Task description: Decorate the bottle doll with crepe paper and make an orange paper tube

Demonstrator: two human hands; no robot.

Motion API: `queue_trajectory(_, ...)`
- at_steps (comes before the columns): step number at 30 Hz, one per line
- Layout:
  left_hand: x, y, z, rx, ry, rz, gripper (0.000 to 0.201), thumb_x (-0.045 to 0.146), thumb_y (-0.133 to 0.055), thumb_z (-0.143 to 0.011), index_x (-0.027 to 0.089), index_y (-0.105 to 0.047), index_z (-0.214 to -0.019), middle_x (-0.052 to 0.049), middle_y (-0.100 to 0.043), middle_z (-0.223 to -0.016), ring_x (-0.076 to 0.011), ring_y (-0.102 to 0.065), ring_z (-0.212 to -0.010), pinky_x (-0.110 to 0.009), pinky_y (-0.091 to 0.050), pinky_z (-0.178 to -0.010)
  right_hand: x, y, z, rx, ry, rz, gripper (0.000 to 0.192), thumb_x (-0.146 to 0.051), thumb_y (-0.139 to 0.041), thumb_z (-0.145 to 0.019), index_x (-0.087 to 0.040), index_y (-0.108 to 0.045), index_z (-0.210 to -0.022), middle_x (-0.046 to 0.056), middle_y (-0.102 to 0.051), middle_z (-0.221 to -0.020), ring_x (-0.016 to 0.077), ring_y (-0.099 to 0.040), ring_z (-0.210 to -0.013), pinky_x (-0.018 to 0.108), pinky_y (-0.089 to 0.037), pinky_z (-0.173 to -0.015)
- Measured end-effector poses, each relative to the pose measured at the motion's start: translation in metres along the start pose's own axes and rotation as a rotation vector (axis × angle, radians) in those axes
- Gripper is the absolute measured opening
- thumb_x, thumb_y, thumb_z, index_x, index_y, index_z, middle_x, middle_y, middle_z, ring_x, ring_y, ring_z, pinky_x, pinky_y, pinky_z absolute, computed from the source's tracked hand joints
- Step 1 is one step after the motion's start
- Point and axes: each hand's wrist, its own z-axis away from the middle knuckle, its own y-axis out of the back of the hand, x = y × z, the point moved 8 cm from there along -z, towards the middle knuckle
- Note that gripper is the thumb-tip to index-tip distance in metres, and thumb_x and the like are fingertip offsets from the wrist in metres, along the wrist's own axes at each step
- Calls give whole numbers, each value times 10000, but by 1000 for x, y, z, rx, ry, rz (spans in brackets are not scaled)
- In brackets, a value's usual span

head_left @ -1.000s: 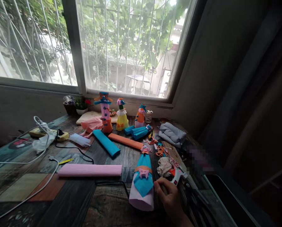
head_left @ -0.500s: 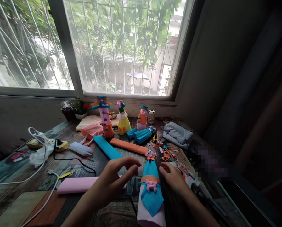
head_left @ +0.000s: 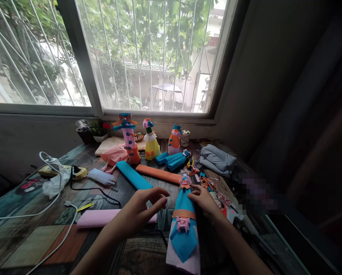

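Observation:
A bottle dressed in blue and lilac crepe paper (head_left: 183, 229), with an orange band and a pink bow, lies on the wooden table in front of me. My right hand (head_left: 202, 200) rests its fingertips on the bottle's upper right side, near the neck. My left hand (head_left: 139, 211) hovers just left of the bottle with fingers spread and curled, holding nothing. A pink paper roll (head_left: 102, 218) lies partly under my left hand.
Blue (head_left: 133, 175) and orange (head_left: 158, 173) paper rolls lie further back. Three decorated bottles (head_left: 151, 140) stand by the window sill. A glue gun (head_left: 231, 214) and paper scraps lie right of my hand. Cables and a power strip (head_left: 62, 172) lie at left; folded grey cloth (head_left: 218, 159) at right.
My left hand came into view and now hovers beside the bottle. My right hand left the glue gun area and moved onto the bottle's neck side. The view shifted slightly.

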Motion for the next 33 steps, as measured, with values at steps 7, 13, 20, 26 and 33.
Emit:
queue_trajectory(7,13,6,-5,43,-86,1,262,386,-503,-899,204,-624,-1044,-29,-691,-920,-183,-642,-847,-256,-485,-720,-97,21,38,-7,264,-191,529,-370,-723,-627,-175,-574,-1095,65,-645,-917,206,-607,-811,316,-489,-672)
queue_trajectory(13,44,38,-8,249,-214,-33,261,374,-520,-896,211,-608,-1080,-50,-683,-998,-193,-630,-913,-290,-490,-795,-147,19,46,21,503,-246,395,-348,-707,-690,-224,-598,-1048,51,-634,-949,186,-579,-833,302,-470,-694)
queue_trajectory(20,47,51,-4,373,-225,-17,223,372,-533,-893,238,-622,-1048,-14,-691,-956,-163,-635,-867,-257,-491,-770,-143,4,46,5,618,-200,327,-257,-671,-739,-229,-608,-1059,59,-647,-980,195,-585,-883,308,-464,-718)
queue_trajectory(26,31,48,-13,378,-183,-54,252,401,-544,-881,243,-602,-1069,-26,-665,-1024,-178,-628,-873,-292,-498,-768,-137,6,53,-32,609,-151,321,-205,-661,-743,-232,-621,-1060,55,-654,-997,192,-586,-892,297,-457,-711)
queue_trajectory(33,32,46,-13,459,-210,16,303,391,-551,-881,248,-571,-1147,-50,-621,-1158,-199,-605,-997,-318,-495,-840,-133,4,59,-61,594,-208,296,-225,-655,-776,-240,-605,-1067,54,-646,-1021,183,-581,-891,283,-471,-696)
